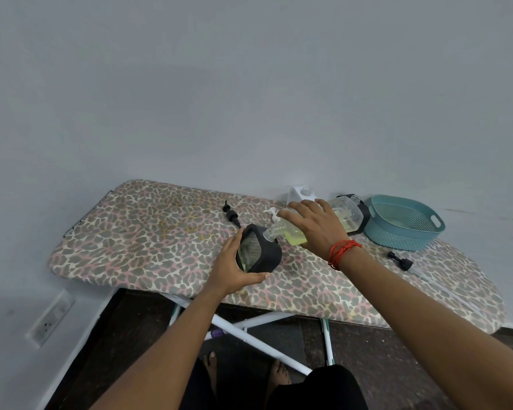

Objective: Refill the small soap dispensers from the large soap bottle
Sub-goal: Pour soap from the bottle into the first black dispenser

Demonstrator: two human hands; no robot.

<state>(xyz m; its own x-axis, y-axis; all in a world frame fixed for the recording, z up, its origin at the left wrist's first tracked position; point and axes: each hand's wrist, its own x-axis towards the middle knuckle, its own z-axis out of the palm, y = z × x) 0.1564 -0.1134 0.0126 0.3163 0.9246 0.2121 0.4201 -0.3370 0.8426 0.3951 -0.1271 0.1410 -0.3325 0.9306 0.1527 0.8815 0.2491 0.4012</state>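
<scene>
My right hand grips the large clear soap bottle, tipped on its side with yellow-green soap pooled low near its neck. The bottle's mouth meets the opening of a small black dispenser, which my left hand holds tilted on the leopard-print board. A white dispenser and a second black dispenser stand behind, both without pumps. One black pump lies to the left, another black pump to the right, and a white pump just behind the bottle's neck.
A teal plastic basket sits at the board's far right, against the grey wall. The board's white crossed legs stand over a dark floor, with my bare feet below. A wall socket is low on the left.
</scene>
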